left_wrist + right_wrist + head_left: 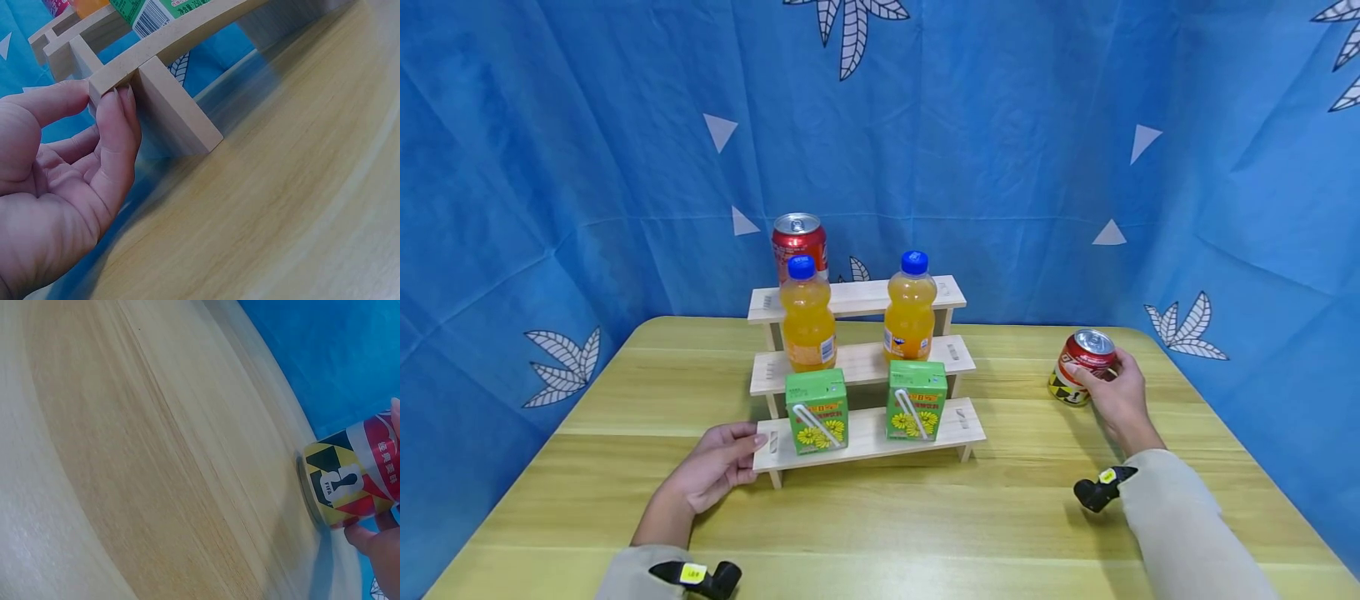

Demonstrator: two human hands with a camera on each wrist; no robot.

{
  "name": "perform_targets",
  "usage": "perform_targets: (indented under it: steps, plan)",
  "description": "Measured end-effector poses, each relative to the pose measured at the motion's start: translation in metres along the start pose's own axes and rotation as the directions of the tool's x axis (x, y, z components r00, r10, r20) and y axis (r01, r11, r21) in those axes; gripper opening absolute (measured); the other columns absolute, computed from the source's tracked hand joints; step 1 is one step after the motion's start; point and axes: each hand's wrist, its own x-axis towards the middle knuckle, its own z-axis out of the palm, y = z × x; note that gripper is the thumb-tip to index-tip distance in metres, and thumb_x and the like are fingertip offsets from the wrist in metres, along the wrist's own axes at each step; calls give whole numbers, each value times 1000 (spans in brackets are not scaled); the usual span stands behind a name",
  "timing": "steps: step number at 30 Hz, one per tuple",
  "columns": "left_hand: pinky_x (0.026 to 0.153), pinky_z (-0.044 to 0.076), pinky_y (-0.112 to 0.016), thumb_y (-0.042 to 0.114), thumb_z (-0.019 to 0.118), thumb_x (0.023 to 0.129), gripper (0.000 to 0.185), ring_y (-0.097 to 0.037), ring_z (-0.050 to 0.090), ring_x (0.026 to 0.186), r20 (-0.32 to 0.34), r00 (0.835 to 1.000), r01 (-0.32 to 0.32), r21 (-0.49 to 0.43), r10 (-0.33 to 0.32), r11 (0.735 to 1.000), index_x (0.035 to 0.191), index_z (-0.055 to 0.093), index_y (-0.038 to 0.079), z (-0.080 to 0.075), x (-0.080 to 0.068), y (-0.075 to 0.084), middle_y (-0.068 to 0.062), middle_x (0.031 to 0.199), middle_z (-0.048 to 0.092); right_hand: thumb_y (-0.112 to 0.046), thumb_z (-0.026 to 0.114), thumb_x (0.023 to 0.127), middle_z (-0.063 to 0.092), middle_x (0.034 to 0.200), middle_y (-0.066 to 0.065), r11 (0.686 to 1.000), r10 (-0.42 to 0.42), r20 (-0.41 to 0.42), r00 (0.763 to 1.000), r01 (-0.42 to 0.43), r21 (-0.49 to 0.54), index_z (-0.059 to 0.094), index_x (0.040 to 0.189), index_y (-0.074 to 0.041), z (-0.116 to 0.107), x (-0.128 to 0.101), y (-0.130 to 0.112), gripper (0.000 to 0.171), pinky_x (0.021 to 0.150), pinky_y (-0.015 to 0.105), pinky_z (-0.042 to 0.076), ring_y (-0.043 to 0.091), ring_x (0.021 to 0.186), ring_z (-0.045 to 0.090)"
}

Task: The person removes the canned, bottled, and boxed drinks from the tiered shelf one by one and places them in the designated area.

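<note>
A three-step wooden rack stands on the table, its lowest step toward me. My left hand pinches the left end of that lowest step between thumb and fingers, seen close up in the left wrist view, where the hand has fingertips under the board. Off to the right, my right hand grips a red soda can with a yellow and black checkered lower part. In the right wrist view the can is upright close over the tabletop, fingers around its side.
Two green drink cartons stand on the low step and two orange juice bottles with blue caps on the middle one. Another red can is on the top step at left. Blue cloth hangs behind the wooden table.
</note>
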Motion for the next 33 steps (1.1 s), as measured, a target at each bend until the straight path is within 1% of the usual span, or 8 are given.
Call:
perform_targets:
  steps: [4, 6, 10, 16, 21, 26, 33]
  plan:
    - [59, 53, -18, 10, 51, 96, 28, -10, 63, 70, -1, 1000, -2, 4, 2, 1000, 118, 46, -6, 1, 0, 0, -6, 92, 68, -27, 67, 88, 29, 150, 20, 1000, 8, 11, 1000, -9, 23, 14, 149, -5, -2, 1, -1, 84, 110, 41, 34, 33, 133, 34]
    - [59, 53, -18, 10, 52, 96, 29, -10, 63, 70, -6, 1000, 0, 7, 0, 1000, 118, 45, -7, 1, 0, 0, -6, 92, 68, -32, 68, 86, 28, 151, 18, 1000, 7, 11, 1000, -8, 25, 14, 149, -6, -3, 2, 0, 87, 110, 41, 33, 33, 134, 33]
    - [59, 53, -18, 11, 51, 96, 29, -10, 63, 70, -4, 1000, -1, 6, 1, 1000, 119, 45, -7, 1, 0, -1, -6, 92, 68, -39, 68, 84, 25, 153, 17, 1000, 0, 3, 1000, 0, 13, 15, 150, -7, -6, 3, -9, 90, 111, 42, 32, 33, 136, 31]
    - [59, 53, -18, 11, 51, 97, 26, -9, 63, 70, -2, 1000, -6, -1, 6, 1000, 117, 46, -5, 0, 0, 0, -6, 92, 68, -44, 65, 85, 20, 154, 19, 998, -40, 22, 999, 40, -43, 11, 150, -6, -12, 1, -28, 93, 111, 48, 29, 37, 138, 25]
    - [59, 53, -18, 12, 52, 97, 27, -9, 62, 69, -10, 1000, -4, 8, 4, 1000, 117, 46, -4, 1, 0, 0, -6, 92, 68, -47, 62, 86, 18, 155, 17, 995, -77, 47, 996, 80, -65, 8, 151, -7, -17, 3, -44, 93, 113, 49, 26, 36, 141, 21]
    - [59, 53, -18, 12, 52, 97, 29, -10, 64, 71, -6, 1000, -5, 7, 5, 1000, 118, 46, -5, 0, 0, 0, -6, 93, 68, -52, 62, 84, 19, 155, 15, 987, -116, 53, 992, 121, -105, 8, 151, -9, -19, 8, -64, 96, 112, 49, 27, 34, 141, 21]
    - [59, 53, -18, 12, 52, 97, 29, -10, 64, 73, 0, 1000, -6, 6, 6, 1000, 119, 47, -6, 0, 0, 0, -7, 93, 68, -59, 62, 80, 23, 155, 12, 970, -178, 67, 982, 186, -156, 11, 151, -11, -14, 10, -99, 99, 111, 51, 29, 32, 140, 24]
